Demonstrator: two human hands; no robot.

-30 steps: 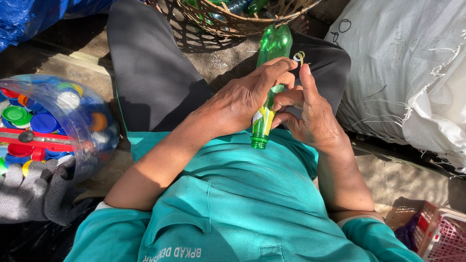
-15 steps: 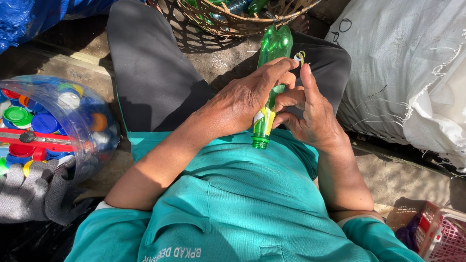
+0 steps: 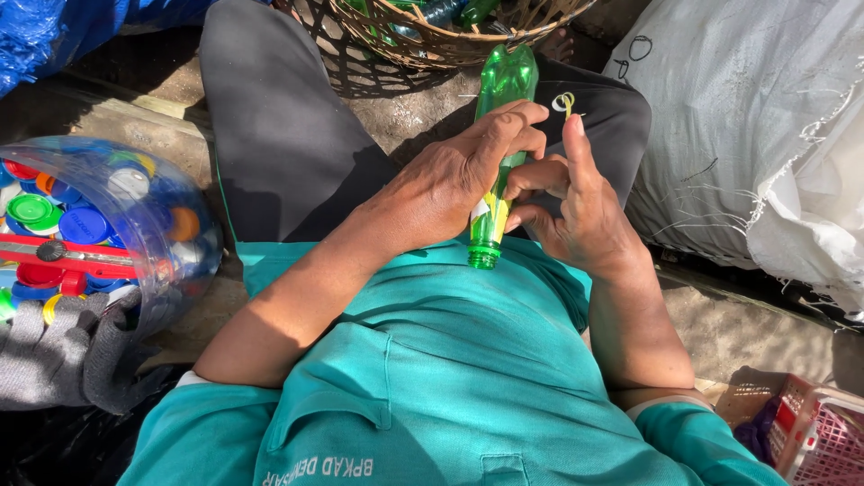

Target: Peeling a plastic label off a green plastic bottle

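Left hand wraps the green plastic bottle over the lap, neck toward the teal shirt; right hand pinches its label, forefinger raised. Wicker basket ahead, white sack right, clear bag of bottle caps left. Bare concrete ground, sunlit.

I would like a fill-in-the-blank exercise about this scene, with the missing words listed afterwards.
1. The left hand and right hand hold a plastic bottle of ____ colour.
2. The bottle's open neck points toward the person's ____.
3. The clear container at the person's left is filled with coloured bottle ____.
4. Beyond the knees stands a woven ____ with more bottles in it.

Missing words: green; body; caps; basket
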